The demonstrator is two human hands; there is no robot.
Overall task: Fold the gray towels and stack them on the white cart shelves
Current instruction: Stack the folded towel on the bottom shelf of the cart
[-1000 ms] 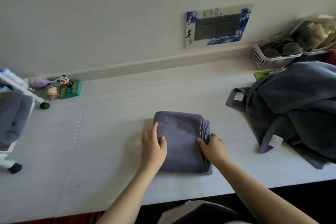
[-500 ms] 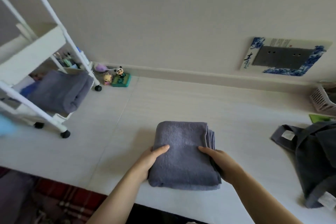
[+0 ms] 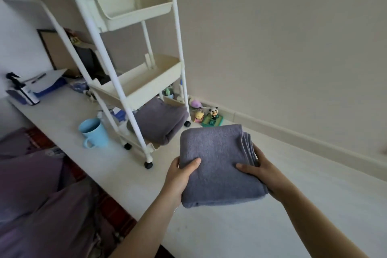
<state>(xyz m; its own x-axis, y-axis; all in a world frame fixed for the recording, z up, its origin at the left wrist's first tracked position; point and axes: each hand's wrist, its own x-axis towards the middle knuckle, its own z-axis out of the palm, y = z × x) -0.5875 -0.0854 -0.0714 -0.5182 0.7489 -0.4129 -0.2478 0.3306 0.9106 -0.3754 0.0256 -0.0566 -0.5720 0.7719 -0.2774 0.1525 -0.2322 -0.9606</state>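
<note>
Gray terry cloth, already folded into a thick square, sits at centre frame: this towel [image 3: 219, 165] is raised above the counter [image 3: 293, 205], carried between both hands. Its folding looks done; what remains for it is the placing. On the cart [image 3: 117, 81] at upper left, the bottom shelf already holds one folded towel [image 3: 161, 121], while the middle shelf [image 3: 146, 84] and top shelf [image 3: 134, 12] appear bare, so the stacking seems only begun. How many towels are left to fold cannot be told from here. The left hand [image 3: 181, 176] grips the towel's left edge, thumb on top and fingers hidden beneath. The right hand [image 3: 261, 168] clasps the layered right edge the same way, thumb lying across the top.
</note>
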